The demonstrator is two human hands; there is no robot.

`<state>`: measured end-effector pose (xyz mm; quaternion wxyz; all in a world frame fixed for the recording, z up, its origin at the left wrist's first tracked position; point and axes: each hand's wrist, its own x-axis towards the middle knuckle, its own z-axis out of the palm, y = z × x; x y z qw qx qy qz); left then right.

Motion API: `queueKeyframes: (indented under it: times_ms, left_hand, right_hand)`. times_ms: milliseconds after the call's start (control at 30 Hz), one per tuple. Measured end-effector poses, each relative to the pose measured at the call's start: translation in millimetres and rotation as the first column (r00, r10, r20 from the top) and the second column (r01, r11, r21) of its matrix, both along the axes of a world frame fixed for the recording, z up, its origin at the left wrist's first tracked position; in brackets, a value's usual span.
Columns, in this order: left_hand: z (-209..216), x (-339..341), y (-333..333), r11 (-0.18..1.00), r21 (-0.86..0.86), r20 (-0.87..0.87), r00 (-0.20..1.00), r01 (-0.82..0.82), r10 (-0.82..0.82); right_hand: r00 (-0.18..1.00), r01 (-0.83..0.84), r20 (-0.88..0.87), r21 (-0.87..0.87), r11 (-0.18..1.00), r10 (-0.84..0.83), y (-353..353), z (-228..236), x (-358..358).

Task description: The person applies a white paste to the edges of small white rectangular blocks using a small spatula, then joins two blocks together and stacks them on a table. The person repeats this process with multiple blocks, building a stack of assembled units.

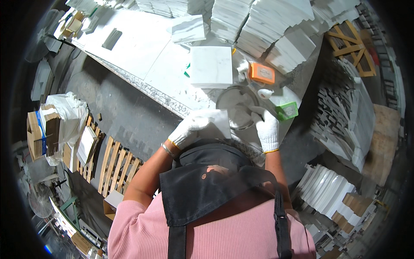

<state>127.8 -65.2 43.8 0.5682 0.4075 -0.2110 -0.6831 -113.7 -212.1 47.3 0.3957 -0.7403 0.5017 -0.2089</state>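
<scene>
My left hand, in a white knit glove, grips a white marble tile by its left side, close in front of my body. My right hand, gloved the same way, is at the right rim of a round grey metal disc or pan. Its thumb and forefinger are apart and point toward the disc; no object shows between them. The tile overlaps the disc's lower left edge. Just beyond the disc lies a stack of square white tiles.
An orange box, a green box and a small white bottle-like item stand right of the disc. Tall stacks of marble tiles line the table's far side. Wooden pallets lie on the floor at left; stone strips are piled at right.
</scene>
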Motion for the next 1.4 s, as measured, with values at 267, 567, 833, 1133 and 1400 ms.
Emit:
queueKeyframes:
  times_ms: [267,567,833,1133,1400]
  left_hand:
    - [-13,1,4,0.997,0.07,-0.038,0.999,-0.013,0.015]
    - [-18,-8,1,0.995,0.079,-0.062,0.995,-0.067,0.072]
    - [-11,-12,-5,0.987,0.156,-0.001,0.999,-0.036,0.036]
    - [-18,-16,-7,0.993,0.118,0.09,0.996,-0.03,0.019]
    - [-28,-18,-6,0.994,0.098,0.091,0.995,-0.049,0.04]
  right_hand:
    - [0.999,-0.026,0.032,0.164,0.986,0.022,1,-12,1]
    - [0.951,0.144,0.155,0.547,0.825,-0.269,5,51,-2]
    - [0.941,0.144,0.202,0.485,0.863,-0.271,15,77,-1]
    - [0.935,0.134,0.252,0.4,0.907,-0.25,23,77,-5]
    - [0.946,0.121,0.251,0.313,0.942,-0.205,25,74,-7]
